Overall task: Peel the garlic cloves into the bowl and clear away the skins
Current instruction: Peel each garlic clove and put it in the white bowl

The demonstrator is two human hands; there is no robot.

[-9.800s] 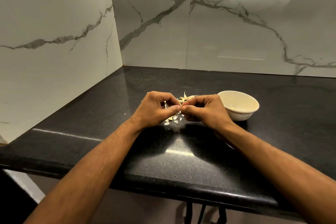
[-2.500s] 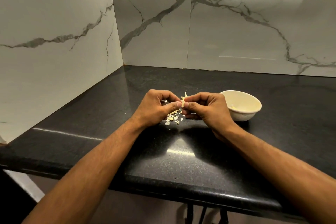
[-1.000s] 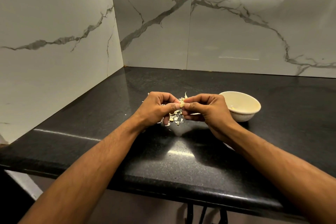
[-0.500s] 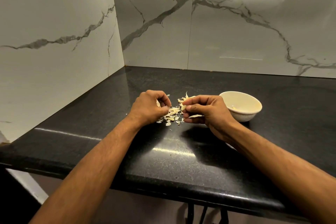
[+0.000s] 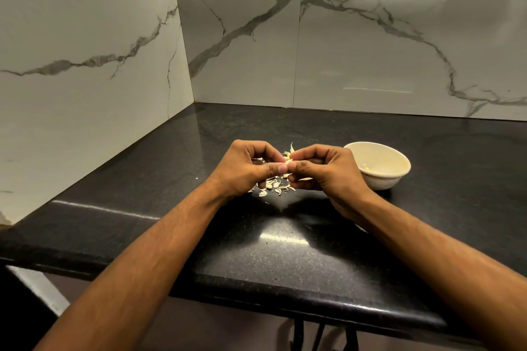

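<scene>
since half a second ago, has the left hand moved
Yes. The left hand has swung right, toward the bowl, and now meets the right hand on a garlic clove.

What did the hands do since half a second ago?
The left hand moved back to the right hand, and both now pinch the garlic clove between them. The bowl, the skins and the counter stayed as they were.

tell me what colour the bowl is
The bowl is cream-white, seen in the head view.
</scene>
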